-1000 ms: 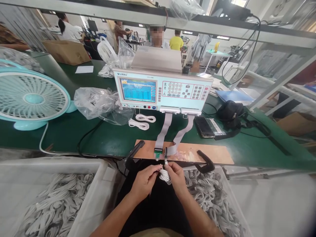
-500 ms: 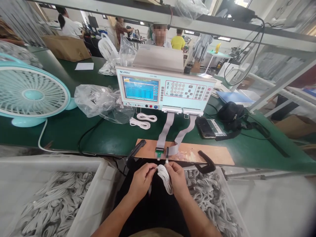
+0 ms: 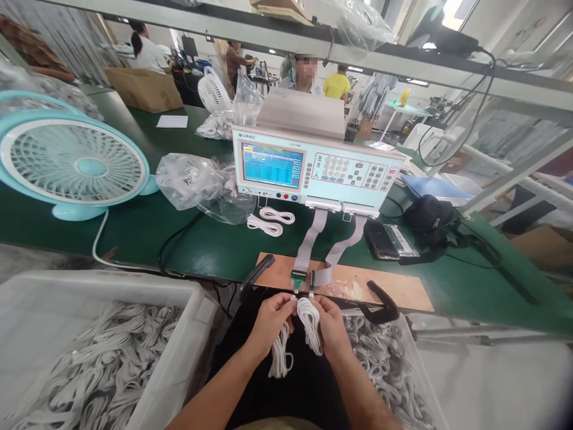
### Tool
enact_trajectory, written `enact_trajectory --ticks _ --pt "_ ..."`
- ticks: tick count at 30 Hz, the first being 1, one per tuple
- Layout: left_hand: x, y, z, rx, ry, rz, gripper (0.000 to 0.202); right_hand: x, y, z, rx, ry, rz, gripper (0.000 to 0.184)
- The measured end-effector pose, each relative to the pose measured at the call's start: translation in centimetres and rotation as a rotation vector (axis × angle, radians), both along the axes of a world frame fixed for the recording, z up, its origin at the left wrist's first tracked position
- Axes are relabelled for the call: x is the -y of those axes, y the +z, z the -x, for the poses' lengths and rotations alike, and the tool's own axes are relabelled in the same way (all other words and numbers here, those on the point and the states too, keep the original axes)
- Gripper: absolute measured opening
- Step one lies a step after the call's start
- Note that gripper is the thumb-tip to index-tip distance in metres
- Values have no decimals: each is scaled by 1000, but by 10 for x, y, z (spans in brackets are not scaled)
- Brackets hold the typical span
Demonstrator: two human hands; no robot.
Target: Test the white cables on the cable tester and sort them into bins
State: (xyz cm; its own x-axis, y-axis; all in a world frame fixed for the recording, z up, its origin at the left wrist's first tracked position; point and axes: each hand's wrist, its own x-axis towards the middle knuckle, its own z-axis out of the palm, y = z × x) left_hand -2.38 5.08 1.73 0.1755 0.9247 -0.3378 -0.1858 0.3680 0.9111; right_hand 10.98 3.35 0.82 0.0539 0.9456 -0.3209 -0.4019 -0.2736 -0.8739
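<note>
Both my hands are raised just below the front edge of the green bench, pinching a white cable. My left hand grips one end, and a loop of the white cable hangs below it. My right hand holds the other end, with more white coils draped between the hands. The cable ends sit right under the two small connectors on a copper-coloured board. Grey ribbon cables run from the board up to a pale blue tester with a lit screen.
White bins of coiled white cables stand at my left and right. On the bench are a turquoise fan, a plastic bag of cables, two loose coils, a phone and a black pouch. People work in the background.
The bundled cable between my hands has come uncoiled; loops now hang down below my left hand and between the hands. The camera has shifted slightly, so the scene sits further right.
</note>
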Motion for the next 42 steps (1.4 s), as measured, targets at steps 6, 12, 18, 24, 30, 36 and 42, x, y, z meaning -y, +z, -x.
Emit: enact_trajectory --ticks 6,12,18,24,30,36,42 --pt "-4 -8 0 -125 -36 -120 36 0 -2 -1 1 8 -7 31" --pt "-4 -14 -2 -133 -14 -127 34 1 -2 -2 2 17 -19 29" --pt "-2 -10 -10 -77 81 -84 38 1 -2 -2 15 19 -24 31" --pt "-2 -14 -14 -81 118 -176 41 2 0 1 -9 -14 -35 27" --pt "-3 -18 -16 -78 101 -166 44 2 2 5 -19 -59 11 28" --pt "-10 -24 -23 -31 62 -147 50 -6 -14 1 -74 -27 -4 33" --pt "-9 -22 -24 11 63 -137 51 -8 -13 0 -58 -77 10 42"
